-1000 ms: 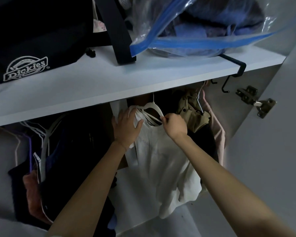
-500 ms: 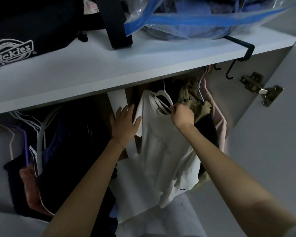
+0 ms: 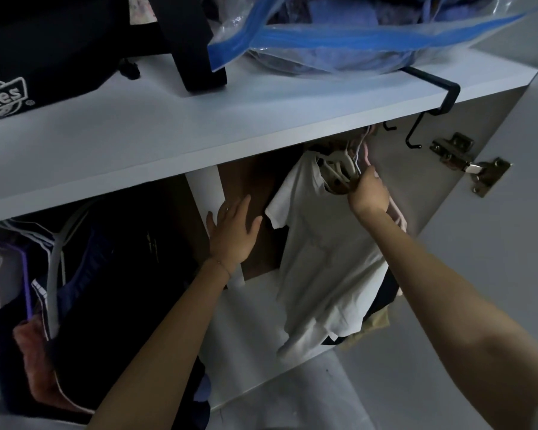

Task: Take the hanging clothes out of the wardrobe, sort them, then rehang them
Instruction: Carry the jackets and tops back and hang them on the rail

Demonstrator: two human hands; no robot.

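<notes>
I count one white shelf (image 3: 199,128) running across the wardrobe, and under it two bunches of hanging clothes. The bigger bunch is the dark clothes (image 3: 121,290) at left, on pale hangers too crowded for me to count. Two things sit on the shelf: a black bag (image 3: 44,41) at far left and a clear bag (image 3: 354,41) with a blue zip strip to its right. The right bunch is fronted by one white shirt (image 3: 323,259), short-sleeved, creased and hanging slack, with dark and tan cloth showing behind its lower right edge. My left hand (image 3: 232,234) lies flat with fingers spread on the brown back panel (image 3: 255,187), just left of the shirt's sleeve and not touching it. My right hand (image 3: 368,193) is curled around the hangers (image 3: 336,169) bunched in the shirt's collar, just under the shelf. Right of it I see one metal hinge (image 3: 469,164) and one black hook (image 3: 448,91) clipped over the shelf edge.
</notes>
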